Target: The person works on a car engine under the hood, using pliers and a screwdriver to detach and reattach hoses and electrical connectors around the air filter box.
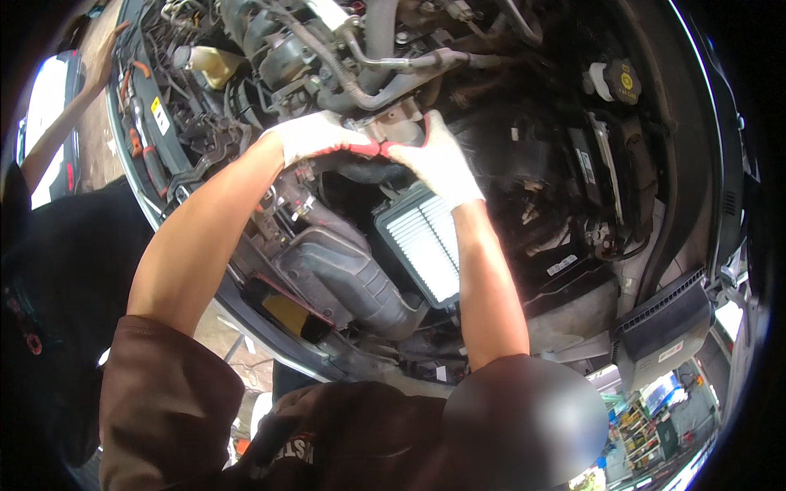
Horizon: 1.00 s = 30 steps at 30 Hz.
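My left hand (323, 137) and my right hand (430, 155), both in white gloves with red palms, meet at a grey metal housing (391, 123) in the upper middle of the engine bay, their fingers curled round it from either side. Just below, an open airbox holds a white pleated filter (422, 250), partly behind my right arm. A dark hose (368, 168) runs beneath my hands, and a ribbed grey plastic duct (344, 282) lies left of the filter.
Hoses (360, 82), a pale reservoir (213, 65) and a black-capped reservoir (622, 79) surround the work area. Orange-handled tools (147, 159) lie along the left edge. Another person's arm (74, 106) and dark-clothed body are at the left. Cluttered shelving (655, 409) stands at lower right.
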Each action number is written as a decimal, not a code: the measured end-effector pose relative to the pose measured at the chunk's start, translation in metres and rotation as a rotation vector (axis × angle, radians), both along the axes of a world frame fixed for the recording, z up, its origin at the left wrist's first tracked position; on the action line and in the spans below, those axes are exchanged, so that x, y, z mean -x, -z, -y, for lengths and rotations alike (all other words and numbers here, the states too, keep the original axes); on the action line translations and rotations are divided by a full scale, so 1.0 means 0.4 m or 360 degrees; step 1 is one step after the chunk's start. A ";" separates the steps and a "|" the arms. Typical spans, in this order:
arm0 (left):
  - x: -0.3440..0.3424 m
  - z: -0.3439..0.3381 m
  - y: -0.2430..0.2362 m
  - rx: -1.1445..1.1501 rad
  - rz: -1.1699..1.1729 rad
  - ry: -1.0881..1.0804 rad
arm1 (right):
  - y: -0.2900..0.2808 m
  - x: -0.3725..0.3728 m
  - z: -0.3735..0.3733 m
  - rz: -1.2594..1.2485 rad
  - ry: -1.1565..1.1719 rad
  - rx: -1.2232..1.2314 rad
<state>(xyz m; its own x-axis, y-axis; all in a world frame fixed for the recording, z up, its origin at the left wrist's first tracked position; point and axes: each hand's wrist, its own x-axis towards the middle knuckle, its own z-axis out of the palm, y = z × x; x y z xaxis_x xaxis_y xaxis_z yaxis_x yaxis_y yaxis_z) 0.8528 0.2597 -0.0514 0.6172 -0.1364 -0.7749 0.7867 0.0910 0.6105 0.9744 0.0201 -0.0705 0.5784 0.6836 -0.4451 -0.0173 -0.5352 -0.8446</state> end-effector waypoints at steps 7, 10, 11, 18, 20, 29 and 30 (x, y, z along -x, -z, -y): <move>-0.003 0.023 -0.002 -0.0362 0.0003 0.0235 | -0.035 -0.077 0.022 -0.0111 -0.0169 0.0074; 0.014 0.041 0.008 -0.0135 0.0155 -0.0099 | -0.019 -0.081 0.023 -0.0181 -0.0097 0.0047; -0.016 0.036 -0.026 -0.0298 0.0060 0.0117 | 0.002 -0.080 0.037 -0.0195 -0.0051 -0.0036; -0.001 0.037 -0.037 -0.0096 -0.0026 -0.0022 | 0.060 -0.090 0.063 -0.0486 0.0033 -0.0410; 0.015 0.029 -0.025 0.0168 0.0420 -0.0127 | 0.061 -0.090 0.068 -0.0552 0.0021 -0.0435; -0.064 0.082 -0.083 -0.0825 0.0087 0.0859 | 0.007 -0.052 0.093 -0.0396 0.0114 -0.0355; -0.075 0.098 -0.081 -0.0823 0.0091 0.0848 | 0.006 -0.037 0.098 -0.0391 0.0290 -0.0331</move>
